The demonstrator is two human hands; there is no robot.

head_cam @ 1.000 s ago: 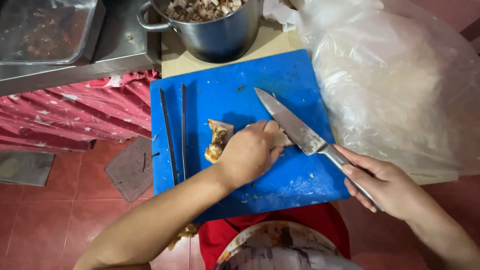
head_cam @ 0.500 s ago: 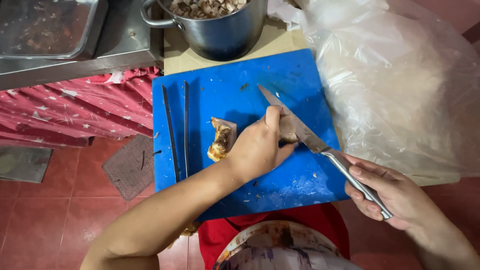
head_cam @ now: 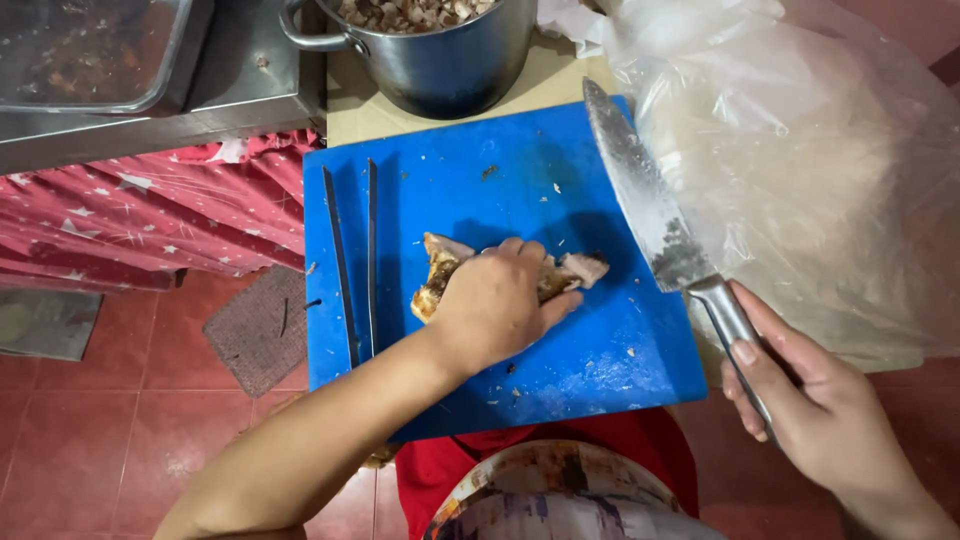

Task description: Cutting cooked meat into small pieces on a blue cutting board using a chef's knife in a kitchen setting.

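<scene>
A browned piece of cooked meat [head_cam: 440,268] lies in the middle of a blue cutting board [head_cam: 470,180]. My left hand [head_cam: 495,305] rests on top of it, fingers curled over it and pinning it down; most of the meat is hidden under the hand. To the right, my right hand [head_cam: 810,415] grips the metal handle of a large kitchen knife [head_cam: 645,195]. The blade is lifted off the board, pointing away from me, over the board's right edge and apart from the meat.
Metal tongs [head_cam: 355,255] lie along the board's left side. A steel pot [head_cam: 440,50] of chopped meat stands behind the board. A big clear plastic bag [head_cam: 800,180] fills the right. A metal tray [head_cam: 90,50] sits at the far left above a red patterned cloth [head_cam: 140,220].
The knife was down on the meat beside my left hand; now it is raised and swung out to the right. My left hand has stayed on the meat.
</scene>
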